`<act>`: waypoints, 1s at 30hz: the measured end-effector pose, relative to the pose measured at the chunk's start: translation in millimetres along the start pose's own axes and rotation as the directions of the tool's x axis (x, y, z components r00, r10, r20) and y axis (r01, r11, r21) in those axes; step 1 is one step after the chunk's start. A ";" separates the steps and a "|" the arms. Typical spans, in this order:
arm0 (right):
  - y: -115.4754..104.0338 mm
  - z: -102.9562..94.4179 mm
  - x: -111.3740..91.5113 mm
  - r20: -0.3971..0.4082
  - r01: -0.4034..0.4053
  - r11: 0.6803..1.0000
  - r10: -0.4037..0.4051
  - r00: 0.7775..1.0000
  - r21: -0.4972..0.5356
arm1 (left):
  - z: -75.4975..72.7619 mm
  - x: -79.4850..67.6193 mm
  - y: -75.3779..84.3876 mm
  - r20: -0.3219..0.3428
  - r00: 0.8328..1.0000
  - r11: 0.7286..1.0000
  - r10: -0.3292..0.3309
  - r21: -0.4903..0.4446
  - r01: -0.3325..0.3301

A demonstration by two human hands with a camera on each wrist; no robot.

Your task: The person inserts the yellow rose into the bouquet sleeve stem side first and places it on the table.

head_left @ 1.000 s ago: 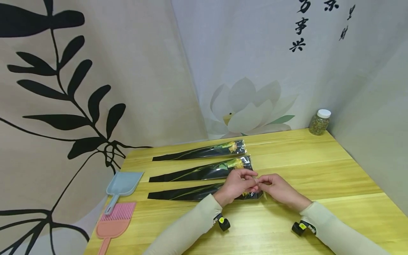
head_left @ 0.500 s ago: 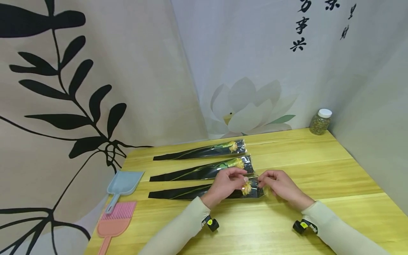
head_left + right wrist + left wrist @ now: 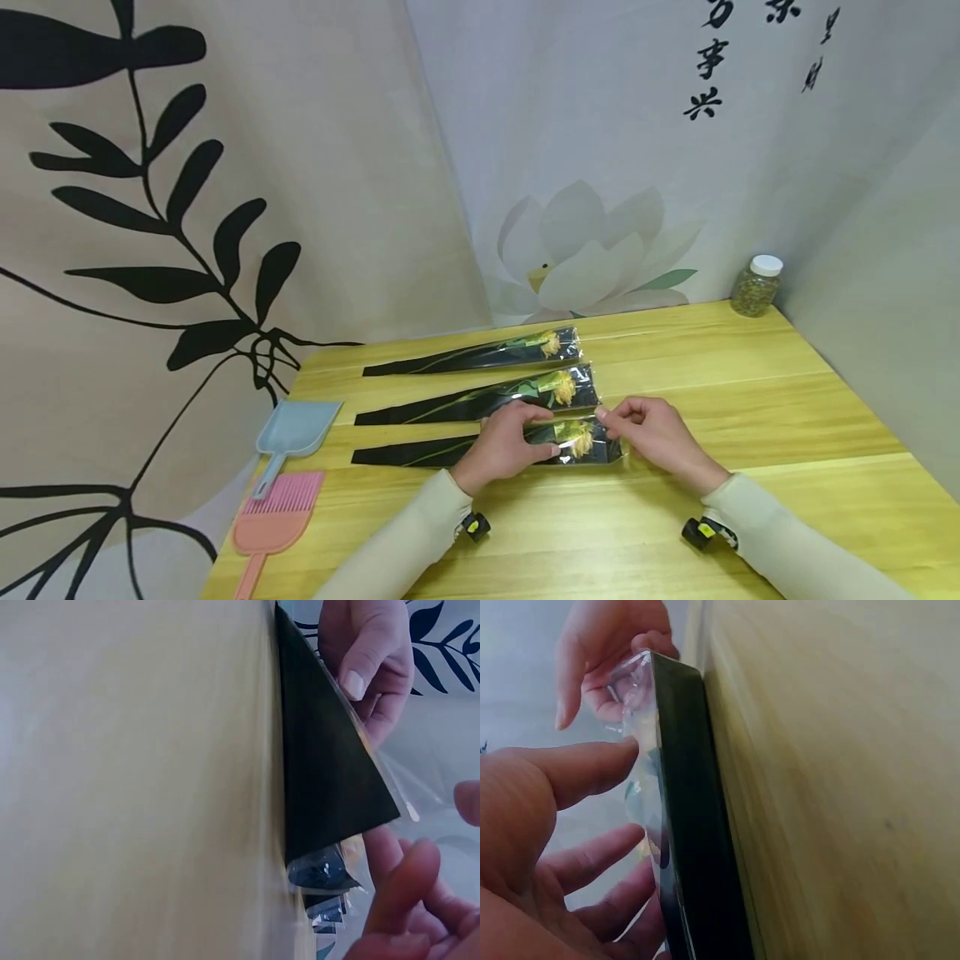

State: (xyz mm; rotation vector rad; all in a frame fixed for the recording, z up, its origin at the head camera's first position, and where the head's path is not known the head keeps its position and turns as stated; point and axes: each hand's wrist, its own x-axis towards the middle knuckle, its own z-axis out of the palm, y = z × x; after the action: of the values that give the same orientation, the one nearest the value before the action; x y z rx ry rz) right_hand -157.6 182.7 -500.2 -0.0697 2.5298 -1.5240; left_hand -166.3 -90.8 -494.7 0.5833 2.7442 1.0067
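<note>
Three yellow flowers in long black-and-clear sleeves lie in a row, stem ends to the left: a far one (image 3: 480, 352), a middle one (image 3: 450, 406) and the nearest wrapped flower (image 3: 580, 437). My left hand (image 3: 504, 446) spans the nearest sleeve just left of the bloom, thumb and fingers apart. In the left wrist view its fingertips (image 3: 634, 832) touch the clear film. My right hand (image 3: 654, 433) is at the sleeve's upper right corner. The right wrist view shows a gap between its fingertips beside the black sheet (image 3: 330, 750), whose end stands up off the table.
The wooden table (image 3: 750, 392) backs onto a printed cloth (image 3: 360, 208). A blue dustpan (image 3: 300, 429) and a pink brush (image 3: 277, 517) lie at its left edge. A white-lidded jar (image 3: 756, 287) stands at the back right corner.
My left hand has slid left and away from the right hand, uncovering the nearest bloom. The right hand has stayed by the sleeve's end, its fingers shifting slightly left.
</note>
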 end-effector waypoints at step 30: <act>6.4 -10.2 2.5 -0.017 0.047 0.999 -0.046 0.999 0.018 | -4.5 3.3 -5.9 -0.019 0.999 0.997 -0.026 0.078 0.027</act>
State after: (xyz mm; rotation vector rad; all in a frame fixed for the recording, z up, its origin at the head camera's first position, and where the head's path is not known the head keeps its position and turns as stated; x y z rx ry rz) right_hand -161.6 194.3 -501.5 -0.1143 2.5442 -1.5710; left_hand -172.3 -96.3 -495.2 0.5504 2.8100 0.9071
